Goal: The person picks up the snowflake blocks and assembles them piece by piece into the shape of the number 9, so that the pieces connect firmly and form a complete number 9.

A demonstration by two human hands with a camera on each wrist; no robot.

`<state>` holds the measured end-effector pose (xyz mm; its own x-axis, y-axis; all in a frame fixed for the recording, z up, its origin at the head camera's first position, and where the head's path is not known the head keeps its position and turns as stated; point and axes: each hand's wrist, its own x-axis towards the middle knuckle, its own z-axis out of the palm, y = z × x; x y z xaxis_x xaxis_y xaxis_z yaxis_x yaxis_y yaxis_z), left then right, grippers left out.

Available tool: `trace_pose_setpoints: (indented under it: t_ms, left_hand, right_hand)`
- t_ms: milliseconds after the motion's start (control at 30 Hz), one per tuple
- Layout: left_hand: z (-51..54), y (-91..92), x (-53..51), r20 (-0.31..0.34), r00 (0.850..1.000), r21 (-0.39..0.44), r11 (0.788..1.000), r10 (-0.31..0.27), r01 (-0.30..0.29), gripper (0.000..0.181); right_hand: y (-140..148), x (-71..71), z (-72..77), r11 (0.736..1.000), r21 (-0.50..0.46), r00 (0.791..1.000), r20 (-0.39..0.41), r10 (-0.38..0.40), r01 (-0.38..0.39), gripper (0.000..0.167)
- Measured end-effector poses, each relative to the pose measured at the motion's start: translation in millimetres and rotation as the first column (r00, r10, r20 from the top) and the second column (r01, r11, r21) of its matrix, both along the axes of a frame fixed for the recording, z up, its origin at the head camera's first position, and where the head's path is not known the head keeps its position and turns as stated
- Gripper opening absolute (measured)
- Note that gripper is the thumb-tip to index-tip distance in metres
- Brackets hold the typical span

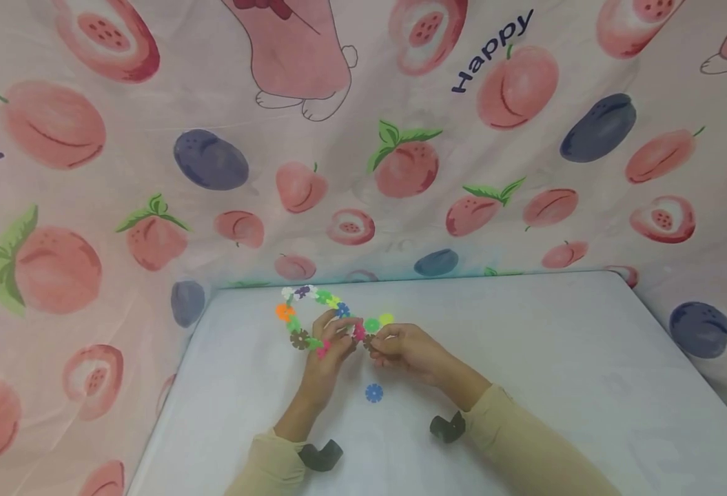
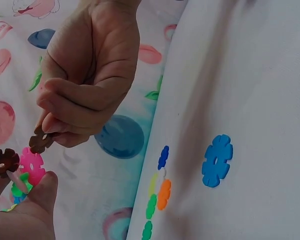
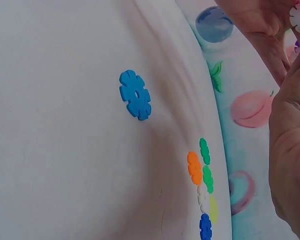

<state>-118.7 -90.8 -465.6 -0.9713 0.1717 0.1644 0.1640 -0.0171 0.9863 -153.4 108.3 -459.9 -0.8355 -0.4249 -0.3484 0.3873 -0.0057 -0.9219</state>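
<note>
A chain of colourful plastic snowflake discs curves up from my left hand, which holds it near a pink disc. Between the thumb and fingers of my right hand is a brown snowflake disc. Its edge meets the pink disc's edge in the left wrist view; whether the slots are joined I cannot tell. The right wrist view has my right hand at its right edge, largely hiding the brown disc. A loose blue disc lies on the table, nearer than both hands.
Beyond the hands, several loose discs lie on the white table, among them a green disc, a yellow disc and an orange disc. A fruit-print curtain hangs behind the table. Dark pieces stick out at both wrists.
</note>
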Motion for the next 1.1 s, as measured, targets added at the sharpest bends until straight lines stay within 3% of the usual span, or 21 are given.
trace_pose_setpoints:
  t_ms: [500,767,900,1100]
  left_hand:
    - [-0.1,9.7,1.3,0.016,0.999,0.050,0.998,-0.028,0.028,0.040]
    - [-4.3,9.5,3.7,0.025,0.995,0.116,0.988,-0.101,0.098,0.042]
    - [-8.0,8.8,1.5,-0.001,0.995,0.059,0.993,-0.104,0.104,0.041]
    - [-11.6,8.6,2.9,-0.037,0.998,-0.033,0.998,-0.052,0.051,0.038]
  right_hand:
    - [-1.7,1.8,1.2,0.997,-0.067,0.999,-0.008,-0.044,0.044,0.007]
    - [-0.3,0.5,2.5,0.997,-0.065,0.999,-0.022,-0.042,0.040,0.009]
    - [-2.0,2.5,7.7,0.997,-0.055,0.998,-0.038,-0.049,0.046,0.011]
    - [-8.2,8.0,12.4,0.996,-0.014,0.993,-0.081,-0.086,0.085,0.011]
